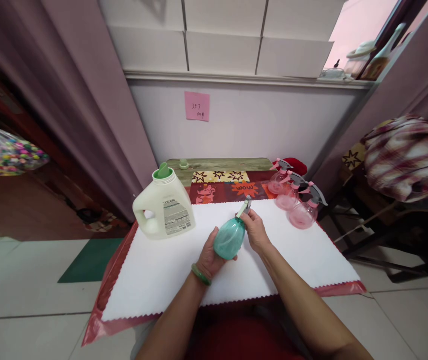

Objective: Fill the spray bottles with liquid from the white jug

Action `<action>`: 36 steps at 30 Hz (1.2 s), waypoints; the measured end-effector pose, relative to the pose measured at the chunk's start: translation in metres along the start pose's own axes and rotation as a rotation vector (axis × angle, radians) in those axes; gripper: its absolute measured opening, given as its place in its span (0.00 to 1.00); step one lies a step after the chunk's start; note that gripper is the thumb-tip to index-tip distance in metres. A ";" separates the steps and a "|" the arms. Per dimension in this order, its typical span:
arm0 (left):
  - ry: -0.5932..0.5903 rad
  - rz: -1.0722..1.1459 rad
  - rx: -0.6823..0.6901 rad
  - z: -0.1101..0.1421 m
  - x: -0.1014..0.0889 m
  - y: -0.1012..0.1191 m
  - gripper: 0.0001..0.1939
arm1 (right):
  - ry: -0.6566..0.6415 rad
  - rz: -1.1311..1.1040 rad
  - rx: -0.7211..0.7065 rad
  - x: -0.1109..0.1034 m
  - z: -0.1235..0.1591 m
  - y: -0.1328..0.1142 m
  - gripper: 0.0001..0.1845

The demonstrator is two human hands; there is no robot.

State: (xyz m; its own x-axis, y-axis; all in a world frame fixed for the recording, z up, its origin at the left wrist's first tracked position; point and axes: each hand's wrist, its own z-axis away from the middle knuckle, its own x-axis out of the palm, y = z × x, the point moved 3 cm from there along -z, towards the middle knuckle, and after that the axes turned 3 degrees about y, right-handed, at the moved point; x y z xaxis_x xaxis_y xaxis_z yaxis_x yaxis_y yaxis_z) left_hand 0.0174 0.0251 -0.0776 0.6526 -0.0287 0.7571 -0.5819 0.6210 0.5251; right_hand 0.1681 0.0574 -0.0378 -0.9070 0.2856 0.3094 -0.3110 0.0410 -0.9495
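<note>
A teal see-through spray bottle (229, 240) is tilted above the white cloth, its spray head leaning up and to the right. My left hand (211, 256), with a green bangle at the wrist, is wrapped round the bottle's body from the left and below. At the neck, the fingers of my right hand (256, 229) close on the spray head (245, 206). To the left stands a large whitish jug (166, 205) with a handle, a printed label and an uncapped green spout. Several pink spray bottles (303, 215) with grey-and-pink heads stand at the right.
A white cloth (153, 280) with a zigzag edge covers much of the table over a red cover. A small green cap (184, 164) lies at the back. Behind is a wall with a pink note (197, 106). Plaid fabric (409, 157) is heaped at the right.
</note>
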 end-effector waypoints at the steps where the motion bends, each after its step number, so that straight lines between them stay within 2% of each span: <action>1: 0.001 -0.002 0.000 0.000 0.000 0.000 0.28 | -0.008 -0.007 0.015 0.002 0.000 0.001 0.20; 9: -0.017 0.007 0.007 0.000 0.000 0.000 0.30 | -0.149 -0.180 0.136 0.018 0.002 -0.007 0.23; 17: -0.028 0.039 0.013 -0.001 -0.001 0.000 0.29 | -0.118 -0.039 0.018 0.013 0.005 -0.006 0.24; 22: -0.041 0.046 0.010 0.000 0.001 0.001 0.30 | -0.203 -0.143 -0.036 0.007 0.009 -0.003 0.26; 28: -0.037 0.064 -0.011 -0.001 -0.001 0.001 0.30 | -0.203 -0.209 0.001 0.005 0.010 -0.004 0.22; 36: -0.114 0.033 -0.057 -0.004 -0.007 0.002 0.35 | -0.267 -0.188 -0.047 0.006 0.008 -0.003 0.22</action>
State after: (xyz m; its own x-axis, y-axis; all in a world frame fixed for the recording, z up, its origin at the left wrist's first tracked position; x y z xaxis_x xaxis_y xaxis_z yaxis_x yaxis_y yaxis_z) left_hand 0.0135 0.0301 -0.0838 0.5720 -0.0943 0.8148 -0.5719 0.6663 0.4786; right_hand 0.1610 0.0516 -0.0331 -0.8796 0.0077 0.4757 -0.4718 0.1154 -0.8741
